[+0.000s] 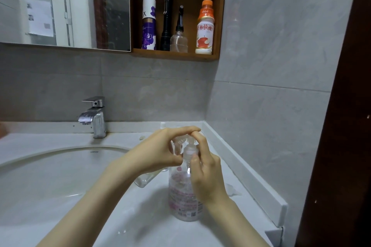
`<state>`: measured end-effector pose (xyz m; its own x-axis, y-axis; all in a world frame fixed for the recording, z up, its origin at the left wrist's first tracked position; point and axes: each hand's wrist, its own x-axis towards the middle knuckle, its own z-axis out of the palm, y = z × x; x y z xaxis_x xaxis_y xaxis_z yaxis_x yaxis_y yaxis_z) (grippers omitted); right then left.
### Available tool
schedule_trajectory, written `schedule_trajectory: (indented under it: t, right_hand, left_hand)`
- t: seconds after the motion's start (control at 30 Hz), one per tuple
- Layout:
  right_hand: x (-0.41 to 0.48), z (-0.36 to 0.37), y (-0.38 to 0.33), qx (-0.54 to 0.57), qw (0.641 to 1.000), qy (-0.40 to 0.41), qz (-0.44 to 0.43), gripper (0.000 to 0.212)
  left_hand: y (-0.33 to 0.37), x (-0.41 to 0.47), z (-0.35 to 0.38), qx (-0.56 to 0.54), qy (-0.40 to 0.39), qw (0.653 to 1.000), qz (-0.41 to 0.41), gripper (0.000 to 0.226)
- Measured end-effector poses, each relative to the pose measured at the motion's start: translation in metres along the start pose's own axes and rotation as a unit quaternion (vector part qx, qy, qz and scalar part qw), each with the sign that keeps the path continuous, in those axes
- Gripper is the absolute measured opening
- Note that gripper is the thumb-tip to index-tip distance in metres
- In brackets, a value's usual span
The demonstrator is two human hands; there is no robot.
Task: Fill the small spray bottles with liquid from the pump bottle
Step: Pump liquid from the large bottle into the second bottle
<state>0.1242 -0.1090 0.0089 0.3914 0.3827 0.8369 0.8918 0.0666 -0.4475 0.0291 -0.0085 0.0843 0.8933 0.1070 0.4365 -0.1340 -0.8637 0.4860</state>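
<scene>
Our left hand [158,150] curls its fingers round a small spray bottle [145,179], held tilted just beside the pump head. Our right hand [206,174] grips the neck of the pump bottle [180,196], which stands upright on the desk [140,218] beside the sink [50,176].

standing in shelf [174,55]: purple can [149,26], flashlight [167,20], drink bottle [204,28] | rising behind basin [40,176]: faucet [95,117] | hanging left of shelf: mirror [60,6]
</scene>
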Motion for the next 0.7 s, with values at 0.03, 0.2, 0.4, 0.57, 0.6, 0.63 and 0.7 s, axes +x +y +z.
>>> schedule_trajectory:
  t: [0.03, 0.2, 0.4, 0.57, 0.6, 0.63, 0.7]
  right_hand:
    - [0.0, 0.0, 0.001, -0.001, 1.0, -0.001, 0.0, 0.042]
    - [0.0, 0.002, 0.001, 0.004, 1.0, 0.007, 0.002, 0.038]
    - [0.002, 0.002, 0.002, 0.015, 1.0, 0.012, 0.01, 0.026]
    - [0.001, 0.001, 0.004, -0.002, 1.0, 0.003, 0.008, 0.037]
    - [0.001, 0.0, 0.005, -0.005, 1.0, 0.0, 0.01, 0.039]
    - [0.001, 0.0, 0.005, -0.007, 1.0, -0.003, 0.011, 0.041]
    - [0.001, 0.0, 0.004, -0.008, 1.0, -0.006, 0.012, 0.042]
  left_hand:
    - [-0.001, 0.0, 0.0, 0.002, 0.002, 1.0, -0.001, 0.074]
    - [-0.007, -0.001, 0.002, 0.001, 0.014, 1.0, -0.003, 0.08]
    - [-0.014, -0.001, 0.01, -0.03, 0.023, 0.999, 0.011, 0.081]
    - [-0.009, 0.003, 0.007, -0.005, 0.013, 1.0, 0.002, 0.079]
    - [-0.008, 0.003, 0.005, -0.003, 0.011, 1.0, 0.0, 0.078]
    - [-0.007, 0.003, 0.004, 0.0, 0.007, 1.0, -0.001, 0.079]
    - [-0.005, 0.003, 0.002, 0.003, 0.001, 1.0, 0.002, 0.078]
